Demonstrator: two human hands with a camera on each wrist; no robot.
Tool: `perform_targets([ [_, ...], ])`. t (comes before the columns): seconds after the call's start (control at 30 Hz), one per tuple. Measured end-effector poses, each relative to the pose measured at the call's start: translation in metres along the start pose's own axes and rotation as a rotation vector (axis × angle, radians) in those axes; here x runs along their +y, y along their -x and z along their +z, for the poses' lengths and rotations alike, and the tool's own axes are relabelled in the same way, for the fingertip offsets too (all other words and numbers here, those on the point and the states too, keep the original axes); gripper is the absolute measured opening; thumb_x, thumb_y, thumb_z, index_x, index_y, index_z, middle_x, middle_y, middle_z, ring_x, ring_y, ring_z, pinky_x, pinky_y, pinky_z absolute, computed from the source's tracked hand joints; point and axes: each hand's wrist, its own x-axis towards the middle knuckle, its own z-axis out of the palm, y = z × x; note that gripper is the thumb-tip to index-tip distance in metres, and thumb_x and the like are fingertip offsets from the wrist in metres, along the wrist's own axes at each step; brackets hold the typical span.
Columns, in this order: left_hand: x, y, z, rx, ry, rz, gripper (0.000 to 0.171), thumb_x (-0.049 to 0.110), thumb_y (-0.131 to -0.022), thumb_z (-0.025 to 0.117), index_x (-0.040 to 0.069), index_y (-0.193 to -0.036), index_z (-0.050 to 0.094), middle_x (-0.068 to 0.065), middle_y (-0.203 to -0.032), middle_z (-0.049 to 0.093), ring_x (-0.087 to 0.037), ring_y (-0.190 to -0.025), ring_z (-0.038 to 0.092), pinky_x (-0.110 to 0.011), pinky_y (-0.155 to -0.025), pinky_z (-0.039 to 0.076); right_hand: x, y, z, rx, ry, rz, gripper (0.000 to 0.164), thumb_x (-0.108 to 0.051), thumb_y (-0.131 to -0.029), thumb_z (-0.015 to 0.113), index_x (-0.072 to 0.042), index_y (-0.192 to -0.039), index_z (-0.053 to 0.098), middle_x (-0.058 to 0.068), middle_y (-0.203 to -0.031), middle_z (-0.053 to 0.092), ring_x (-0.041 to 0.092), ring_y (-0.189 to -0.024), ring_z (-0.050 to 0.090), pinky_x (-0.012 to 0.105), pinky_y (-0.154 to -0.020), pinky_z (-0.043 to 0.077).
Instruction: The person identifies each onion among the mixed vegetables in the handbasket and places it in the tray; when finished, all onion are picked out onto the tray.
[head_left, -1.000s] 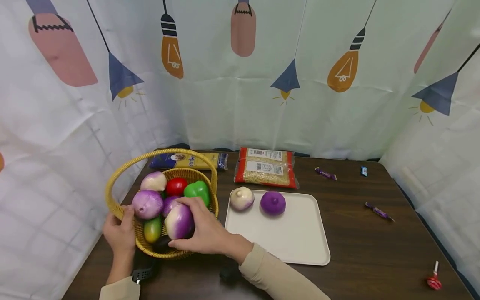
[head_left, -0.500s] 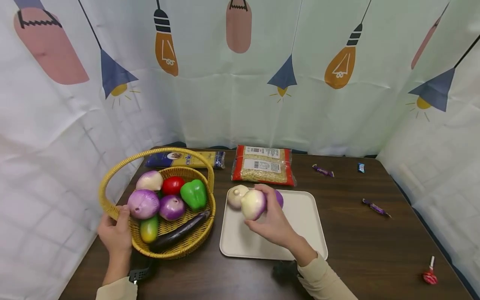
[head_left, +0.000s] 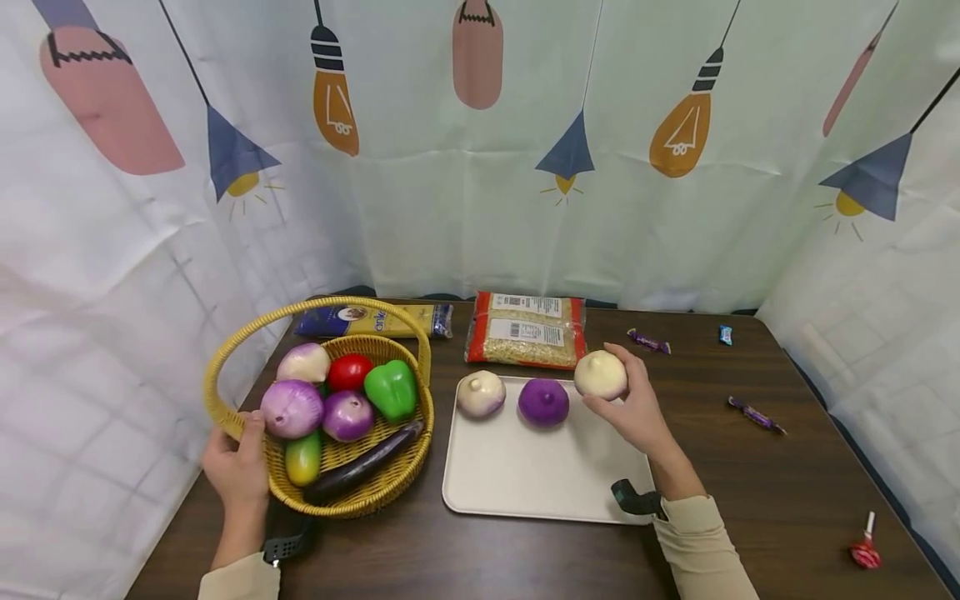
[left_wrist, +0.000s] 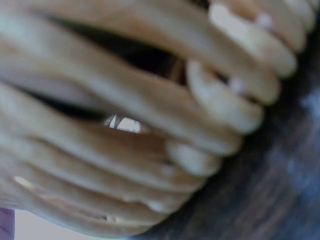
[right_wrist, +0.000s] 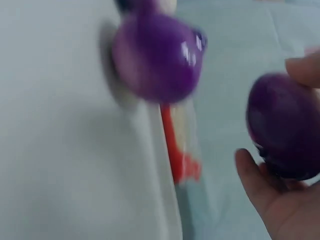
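Observation:
My right hand [head_left: 633, 404] holds a white-and-purple onion [head_left: 600, 375] over the back right corner of the white tray [head_left: 517, 492]. In the right wrist view the onion's dark purple side [right_wrist: 285, 125] shows between thumb and fingers. Toward the back of the tray sit a whitish onion [head_left: 482, 394] and a purple onion [head_left: 543, 402]. My left hand [head_left: 236, 471] grips the yellow wicker basket [head_left: 405, 475] at its left side, by the foot of its handle. Its woven strands [left_wrist: 125, 100] fill the left wrist view, where no fingers show.
The basket bears several onions, a tomato [head_left: 349, 372], a green pepper [head_left: 392, 389], an eggplant [head_left: 363, 462] and a yellow-green vegetable [head_left: 303, 458]. Behind lie a blue-and-yellow packet [head_left: 375, 320] and a red-edged grain bag [head_left: 527, 330]. Wrapped sweets [head_left: 756, 415] and a lollipop [head_left: 866, 550] lie right.
My right hand has carried the onion out of the basket, rightward across the tray to its far right corner. The left hand stays at the basket.

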Motion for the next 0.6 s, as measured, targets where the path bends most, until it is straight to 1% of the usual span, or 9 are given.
perform_targets([
  [0.13,-0.002,0.001,-0.001,-0.001,0.006,0.001,0.017,0.006,-0.086,0.065,0.021,-0.078,0.065,0.020,-0.067,0.057,-0.001,-0.060,0.049,-0.014,-0.058,0.041,0.015,0.003,-0.017,-0.059,0.044,0.068,0.080,-0.008,-0.081,0.078,-0.007,-0.145,0.031,0.018,-0.141,0.033,0.027,-0.118,0.045,0.018,-0.085,0.044],
  [0.23,-0.002,0.000,-0.001,-0.005,0.003,0.001,0.017,0.006,-0.087,0.065,0.022,-0.079,0.065,0.020,-0.068,0.057,-0.002,-0.060,0.049,-0.015,-0.058,0.041,0.022,0.005,-0.028,-0.108,0.119,0.102,0.079,-0.016,-0.082,0.079,-0.007,-0.145,0.032,0.018,-0.140,0.038,0.027,-0.115,0.048,0.024,-0.084,0.045],
  [0.37,-0.001,0.001,-0.001,-0.006,0.005,0.000,0.016,0.005,-0.087,0.064,0.019,-0.079,0.065,0.020,-0.068,0.056,-0.003,-0.061,0.048,-0.015,-0.058,0.040,0.028,0.007,-0.038,-0.169,0.235,0.140,0.077,-0.028,-0.081,0.080,-0.010,-0.143,0.039,0.016,-0.135,0.049,0.027,-0.106,0.053,0.033,-0.079,0.047],
  [0.5,0.001,0.001,0.000,-0.001,-0.002,0.000,0.015,0.006,-0.087,0.063,0.018,-0.079,0.064,0.021,-0.068,0.056,-0.002,-0.061,0.048,-0.015,-0.059,0.040,0.031,0.009,-0.043,-0.226,0.313,0.161,0.078,-0.035,-0.078,0.082,-0.013,-0.142,0.043,0.016,-0.133,0.053,0.027,-0.101,0.056,0.037,-0.078,0.047],
  [0.6,0.002,0.002,0.000,0.001,-0.010,-0.001,0.015,0.007,-0.087,0.064,0.019,-0.080,0.064,0.021,-0.068,0.056,-0.002,-0.062,0.048,-0.015,-0.059,0.040,0.034,0.010,-0.044,-0.260,0.333,0.151,0.079,-0.034,-0.077,0.082,-0.013,-0.143,0.043,0.017,-0.136,0.052,0.030,-0.108,0.055,0.043,-0.084,0.046],
])
